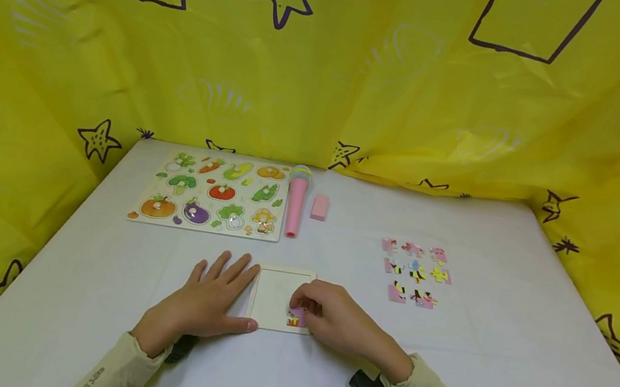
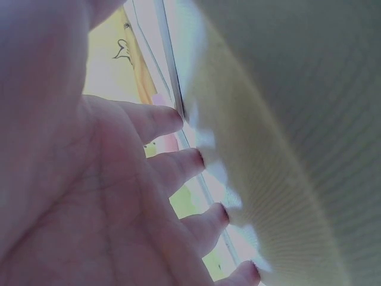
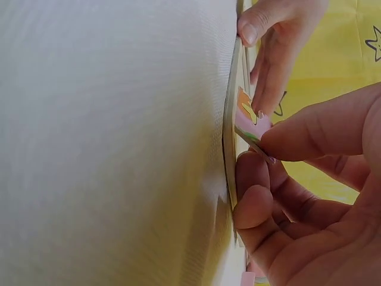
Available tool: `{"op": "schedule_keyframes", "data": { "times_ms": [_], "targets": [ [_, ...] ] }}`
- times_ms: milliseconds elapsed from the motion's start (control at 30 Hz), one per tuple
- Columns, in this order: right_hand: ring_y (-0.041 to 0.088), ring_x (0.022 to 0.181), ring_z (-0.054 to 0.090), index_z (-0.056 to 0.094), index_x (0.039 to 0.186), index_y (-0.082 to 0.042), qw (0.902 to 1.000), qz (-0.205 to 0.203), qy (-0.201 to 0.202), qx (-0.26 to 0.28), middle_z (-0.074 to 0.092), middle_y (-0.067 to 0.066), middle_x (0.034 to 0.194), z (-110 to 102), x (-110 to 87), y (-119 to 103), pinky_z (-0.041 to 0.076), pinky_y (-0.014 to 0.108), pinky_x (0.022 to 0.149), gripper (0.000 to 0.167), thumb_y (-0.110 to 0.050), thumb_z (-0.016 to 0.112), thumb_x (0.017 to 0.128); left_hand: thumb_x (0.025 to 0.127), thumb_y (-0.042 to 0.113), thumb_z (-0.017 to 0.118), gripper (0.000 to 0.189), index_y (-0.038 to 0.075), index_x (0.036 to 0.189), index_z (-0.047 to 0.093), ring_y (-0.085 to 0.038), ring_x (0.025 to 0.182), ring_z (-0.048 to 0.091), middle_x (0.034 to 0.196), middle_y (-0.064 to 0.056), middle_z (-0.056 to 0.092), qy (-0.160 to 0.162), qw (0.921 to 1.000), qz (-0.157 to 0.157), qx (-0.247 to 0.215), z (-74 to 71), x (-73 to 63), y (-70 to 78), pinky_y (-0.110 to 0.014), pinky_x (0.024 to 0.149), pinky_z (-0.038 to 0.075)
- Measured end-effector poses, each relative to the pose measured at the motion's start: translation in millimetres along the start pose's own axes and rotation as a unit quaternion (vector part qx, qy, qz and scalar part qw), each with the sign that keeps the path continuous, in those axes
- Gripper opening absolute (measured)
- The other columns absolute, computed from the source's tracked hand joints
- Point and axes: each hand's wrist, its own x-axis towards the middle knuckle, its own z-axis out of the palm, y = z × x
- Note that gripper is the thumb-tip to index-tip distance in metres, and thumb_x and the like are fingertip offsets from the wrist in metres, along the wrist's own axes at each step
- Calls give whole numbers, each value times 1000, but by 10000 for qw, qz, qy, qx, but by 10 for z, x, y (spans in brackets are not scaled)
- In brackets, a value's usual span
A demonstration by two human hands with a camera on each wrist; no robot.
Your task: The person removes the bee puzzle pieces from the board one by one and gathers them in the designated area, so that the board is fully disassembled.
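Note:
A shallow square puzzle frame point(image 1: 271, 297) with a pale base lies on the white table between the two hands. My left hand point(image 1: 210, 300) rests on its left side, fingers spread and thumb on the near left corner. At the frame's lower right, my right hand point(image 1: 340, 320) pinches a pink puzzle piece point(image 1: 296, 316) with orange and yellow marks. In the right wrist view that piece point(image 3: 251, 119) is tilted, one edge between thumb and fingers. The left wrist view shows the left hand's straight fingers point(image 2: 172, 164).
Several loose puzzle pieces point(image 1: 414, 271) lie in rows at the right. Behind the frame are a wooden vegetable peg board point(image 1: 195, 187), a pink toy microphone point(image 1: 295, 205) and a pink block point(image 1: 320, 207). A yellow patterned cloth point(image 1: 305, 82) surrounds the table.

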Motion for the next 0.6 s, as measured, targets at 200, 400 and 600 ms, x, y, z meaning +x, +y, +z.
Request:
{"op": "schedule_keyframes", "data": {
  "times_ms": [200, 400, 600],
  "targets": [
    [7, 83, 57, 73, 102, -8, 9998, 109, 60, 155, 67, -2, 91, 1, -17, 7, 52, 28, 75, 25, 13, 63, 93, 96, 55, 77, 99, 4, 168, 32, -52, 159, 11, 175, -20, 23, 1, 10000, 19, 14, -4, 0, 0, -77, 119, 9],
    [10, 86, 58, 74, 104, -10, 9990, 361, 153, 197, 66, -3, 93, -40, -54, -14, 52, 29, 78, 22, 9, 65, 97, 95, 56, 77, 100, 4, 168, 32, -52, 159, 11, 175, -20, 22, -29, 10000, -2, 21, -5, 5, 3, -77, 119, 9],
    [13, 88, 60, 73, 107, -11, 9977, 536, 292, 282, 68, -4, 97, -123, -131, 22, 52, 30, 79, 22, 7, 66, 97, 95, 57, 76, 101, 5, 168, 31, -52, 159, 10, 175, -20, 21, -69, 10000, -12, 45, -3, 8, 5, -77, 119, 9]
  ]
}}
